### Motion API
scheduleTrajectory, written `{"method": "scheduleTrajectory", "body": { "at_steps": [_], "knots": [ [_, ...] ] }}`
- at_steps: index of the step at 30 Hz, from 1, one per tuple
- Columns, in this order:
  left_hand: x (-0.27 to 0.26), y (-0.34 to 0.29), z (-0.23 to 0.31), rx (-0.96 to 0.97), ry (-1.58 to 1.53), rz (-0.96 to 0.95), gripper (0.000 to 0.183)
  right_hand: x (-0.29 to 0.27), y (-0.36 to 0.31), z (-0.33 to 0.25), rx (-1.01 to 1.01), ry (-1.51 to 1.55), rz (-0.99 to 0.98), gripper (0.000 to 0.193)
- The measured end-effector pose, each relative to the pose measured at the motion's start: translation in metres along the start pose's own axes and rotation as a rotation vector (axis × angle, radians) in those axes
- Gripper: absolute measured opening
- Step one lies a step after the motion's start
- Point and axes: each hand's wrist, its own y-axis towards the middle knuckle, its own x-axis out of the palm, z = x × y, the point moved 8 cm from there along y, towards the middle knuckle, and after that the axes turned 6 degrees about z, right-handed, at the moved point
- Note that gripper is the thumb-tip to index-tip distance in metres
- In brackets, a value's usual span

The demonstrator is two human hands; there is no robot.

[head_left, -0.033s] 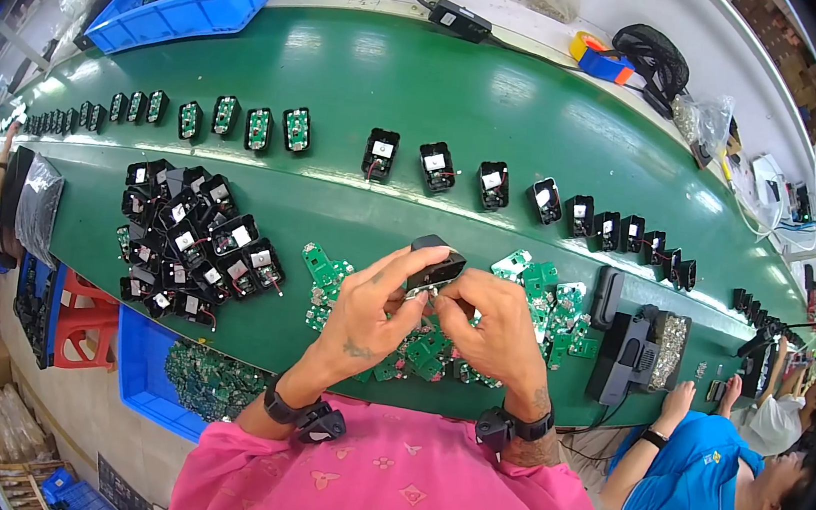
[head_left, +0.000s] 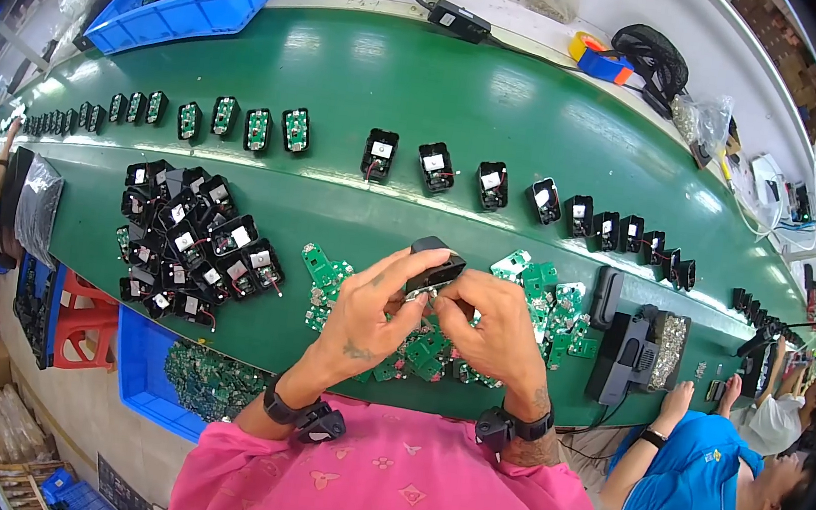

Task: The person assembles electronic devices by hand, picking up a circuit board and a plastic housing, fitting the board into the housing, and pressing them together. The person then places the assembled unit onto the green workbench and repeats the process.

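Over the near side of the green table, my left hand [head_left: 366, 316] grips a black plastic housing [head_left: 441, 269], thumb in front and fingers over its top. My right hand [head_left: 498, 331] is closed, its thumb and forefinger pinching at the housing's near edge. Something small and light-coloured shows between the fingertips, but the hands cover most of it. Beneath both hands lies a loose spread of green circuit boards [head_left: 570, 319]. To the left is a heap of black housings [head_left: 190, 242] with white patches and red wires inside.
Beyond my hands runs a line of black housings [head_left: 493, 186], continuing left with green boards [head_left: 258, 127] in them. A blue crate [head_left: 166, 34] stands at the back left. A dark device [head_left: 621, 355] sits to the right, near a person in a blue shirt [head_left: 685, 478].
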Motion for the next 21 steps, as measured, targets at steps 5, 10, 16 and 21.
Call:
{"method": "scheduleTrajectory", "body": {
  "at_steps": [5,10,16,21],
  "knots": [
    [0.001,-0.004,0.005,0.076,0.208,0.07,0.046,0.004,0.0,-0.003,-0.04,-0.051,0.007,0.003],
    [0.005,-0.003,-0.023,-0.056,0.097,0.095,0.046,0.014,-0.008,0.009,-0.15,-0.148,0.158,0.009],
    [0.005,-0.002,-0.041,-0.314,-0.452,0.191,0.051,0.0,-0.011,0.034,0.243,-0.027,0.256,0.016],
    [0.011,-0.001,-0.036,-0.238,-0.346,0.074,0.066,0.005,-0.022,0.062,0.442,0.191,0.228,0.022]
  ]
}}
